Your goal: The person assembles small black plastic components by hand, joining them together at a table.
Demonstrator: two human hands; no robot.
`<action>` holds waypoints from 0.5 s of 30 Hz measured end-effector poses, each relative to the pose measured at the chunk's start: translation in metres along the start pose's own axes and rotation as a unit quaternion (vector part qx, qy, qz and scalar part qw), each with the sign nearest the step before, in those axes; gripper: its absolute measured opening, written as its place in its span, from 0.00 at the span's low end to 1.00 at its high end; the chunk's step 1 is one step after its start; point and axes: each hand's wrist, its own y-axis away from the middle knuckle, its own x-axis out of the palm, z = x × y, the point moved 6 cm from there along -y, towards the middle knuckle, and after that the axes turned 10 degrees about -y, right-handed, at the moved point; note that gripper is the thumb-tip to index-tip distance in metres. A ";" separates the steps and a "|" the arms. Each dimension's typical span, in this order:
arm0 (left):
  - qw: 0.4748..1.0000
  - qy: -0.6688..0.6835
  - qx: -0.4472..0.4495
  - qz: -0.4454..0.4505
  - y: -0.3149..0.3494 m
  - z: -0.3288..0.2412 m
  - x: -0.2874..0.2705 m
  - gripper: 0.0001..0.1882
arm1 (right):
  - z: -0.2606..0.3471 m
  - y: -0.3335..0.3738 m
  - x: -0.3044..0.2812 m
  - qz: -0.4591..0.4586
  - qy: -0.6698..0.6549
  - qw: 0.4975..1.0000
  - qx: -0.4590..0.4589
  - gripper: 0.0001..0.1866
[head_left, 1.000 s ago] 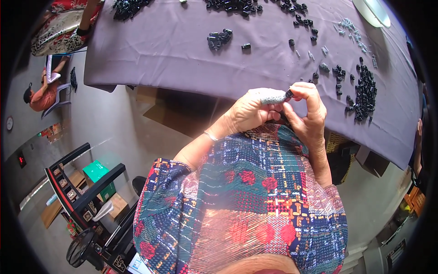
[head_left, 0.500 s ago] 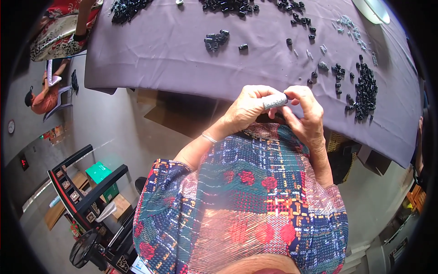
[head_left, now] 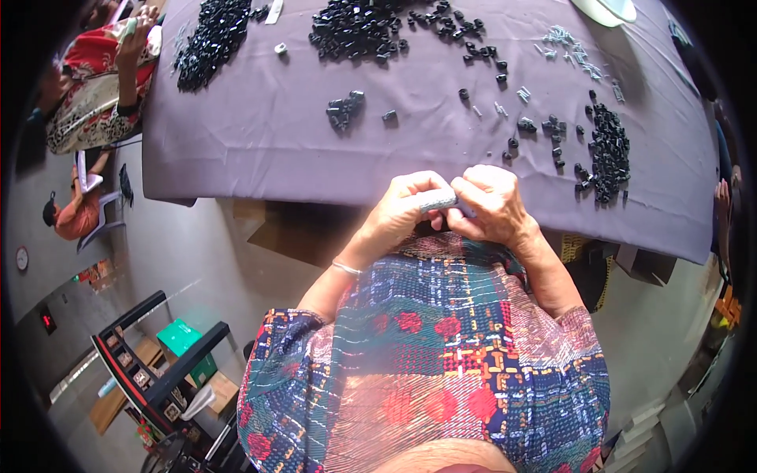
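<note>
Matt purple cloth table cover [head_left: 260, 134], glossy black plastic pieces [head_left: 359, 27], dull grey metal piece [head_left: 438, 202] in hands

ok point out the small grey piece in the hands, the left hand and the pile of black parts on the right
small grey piece [head_left: 438, 202], head view, its middle
left hand [head_left: 402, 209], head view, back of hand
pile of black parts [head_left: 609, 154], head view, pile's centre

We see a small grey cylindrical piece [head_left: 438, 202], lying roughly level between both hands. It sits just off the near edge of the purple-covered tabletop [head_left: 260, 142]. Our fingers [head_left: 422, 189] hide most of it.

Since a second ago the left hand [head_left: 402, 209] has closed over the small grey part [head_left: 438, 202], meeting the right hand [head_left: 493, 203] at frame centre.
</note>
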 end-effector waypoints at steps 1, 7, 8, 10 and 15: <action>0.999 -0.016 0.025 -0.013 -0.001 0.000 -0.002 0.10 | -0.004 0.001 0.003 -0.002 0.005 1.000 0.003 0.14; 0.987 -0.150 0.026 -0.046 -0.006 -0.004 0.003 0.12 | -0.023 0.009 0.011 -0.059 -0.002 0.998 0.030 0.12; 0.980 -0.183 0.050 -0.064 -0.004 -0.006 0.003 0.12 | -0.022 0.007 0.010 -0.075 -0.009 0.997 0.007 0.14; 0.962 -0.242 0.102 -0.073 -0.002 -0.005 0.002 0.13 | -0.021 0.005 0.011 -0.077 -0.017 0.997 0.003 0.14; 0.938 -0.310 0.094 -0.122 -0.007 -0.009 0.003 0.11 | -0.025 0.008 0.012 -0.072 -0.022 0.997 -0.002 0.14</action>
